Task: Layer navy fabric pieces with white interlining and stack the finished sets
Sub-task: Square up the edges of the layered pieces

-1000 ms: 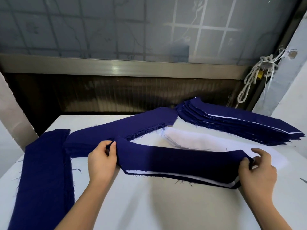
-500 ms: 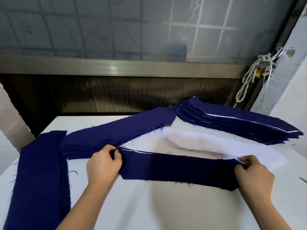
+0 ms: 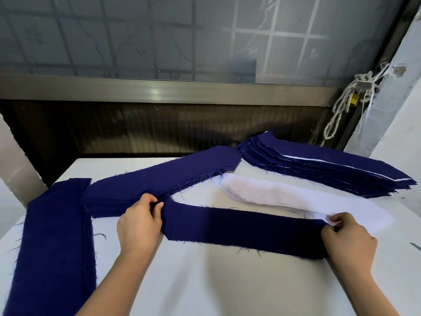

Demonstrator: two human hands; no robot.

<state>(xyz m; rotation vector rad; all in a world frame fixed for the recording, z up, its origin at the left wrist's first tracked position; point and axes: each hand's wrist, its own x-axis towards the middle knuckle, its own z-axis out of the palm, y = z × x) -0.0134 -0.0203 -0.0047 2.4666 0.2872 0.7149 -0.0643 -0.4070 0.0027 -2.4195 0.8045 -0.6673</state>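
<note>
A long navy fabric strip with frayed edges is lying flat across the middle of the white table, stretched between the person's two hands. The left hand is gripping the strip's left end, its fingers curled over the cloth and the thumb pressing against them. The right hand is pinching the right end with bent fingers, and a sliver of white material is showing at its fingertips. Just behind the strip, a pile of white curved interlining pieces is resting on the table, its near right edge touching the area by the right hand. Farther back on the right, a fanned stack of navy layered sets with thin white edges showing is sitting near the table's far edge. A pile of loose navy fabric pieces is lying diagonally behind the left hand, its near edge touching that hand's knuckles. Another long pile of navy strips is running along the table's left side. A knotted pale rope is hanging beside the frosted window on the right.
</note>
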